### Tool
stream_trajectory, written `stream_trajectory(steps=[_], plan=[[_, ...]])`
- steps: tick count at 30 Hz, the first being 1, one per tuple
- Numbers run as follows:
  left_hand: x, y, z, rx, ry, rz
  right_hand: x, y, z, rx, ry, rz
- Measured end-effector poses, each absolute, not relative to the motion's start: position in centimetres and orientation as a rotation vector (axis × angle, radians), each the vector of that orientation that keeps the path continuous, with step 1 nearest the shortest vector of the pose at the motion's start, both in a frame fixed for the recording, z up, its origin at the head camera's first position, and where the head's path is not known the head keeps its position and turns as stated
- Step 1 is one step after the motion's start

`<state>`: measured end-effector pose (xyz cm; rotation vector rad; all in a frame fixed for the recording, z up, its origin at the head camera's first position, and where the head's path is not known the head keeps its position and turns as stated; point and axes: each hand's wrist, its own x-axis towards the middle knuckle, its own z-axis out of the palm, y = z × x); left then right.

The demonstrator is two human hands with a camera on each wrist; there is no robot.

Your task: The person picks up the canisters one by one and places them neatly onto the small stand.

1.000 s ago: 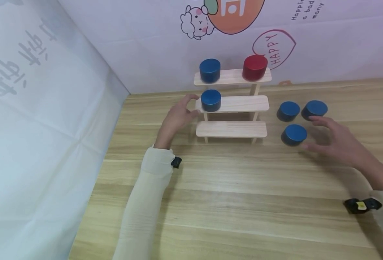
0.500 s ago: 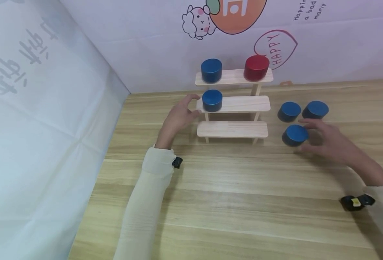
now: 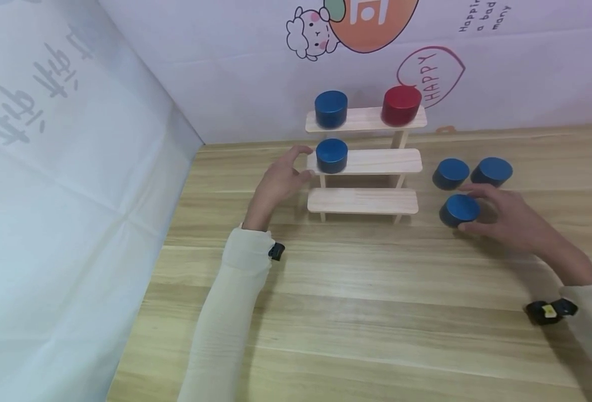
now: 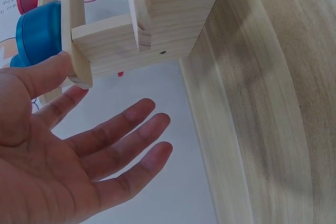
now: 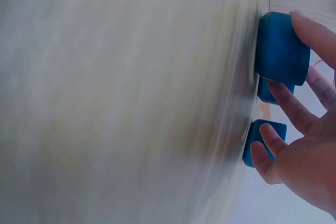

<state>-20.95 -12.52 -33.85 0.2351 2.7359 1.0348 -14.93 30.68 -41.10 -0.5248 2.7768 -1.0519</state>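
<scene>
My right hand [image 3: 509, 220] grips a short blue cylinder [image 3: 461, 209] on the table, thumb on its near side and fingers on its far side. In the right wrist view this blue cylinder [image 5: 281, 45] shows a thin seam near one end. Pinched between my left hand's [image 3: 280, 181] thumb and index finger is the left end of the middle board of a three-step wooden display rack [image 3: 386, 161]. The left hand's [image 4: 68, 166] other fingers reach out loosely. Beside that grip, another blue cylinder [image 3: 331, 156] stands on the middle board.
On the rack's top board stand a blue cylinder [image 3: 331, 109] at left and a red cylinder [image 3: 401, 106] at right. Two more blue cylinders, one nearer the rack [image 3: 450, 174] and one farther right [image 3: 494, 171], sit just behind the gripped one. A printed cloth [image 3: 235, 72] hangs behind.
My right hand has moved left and closed around the nearest blue cylinder on the table. My left hand keeps its place at the rack while the head view shifts slightly.
</scene>
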Motion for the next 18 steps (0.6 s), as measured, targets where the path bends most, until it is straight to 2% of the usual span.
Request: stream_trajectory(steps=[5, 18], plan=[[-20.9, -12.5, -33.8, 0.235, 2.741, 1.022, -15.1, 30.1, -41.4, -0.587, 2.807, -1.059], [-20.9, -12.5, -33.7, 0.229, 2.742, 1.008, -15.1, 29.4, -40.8, -0.505, 2.857, -1.030]])
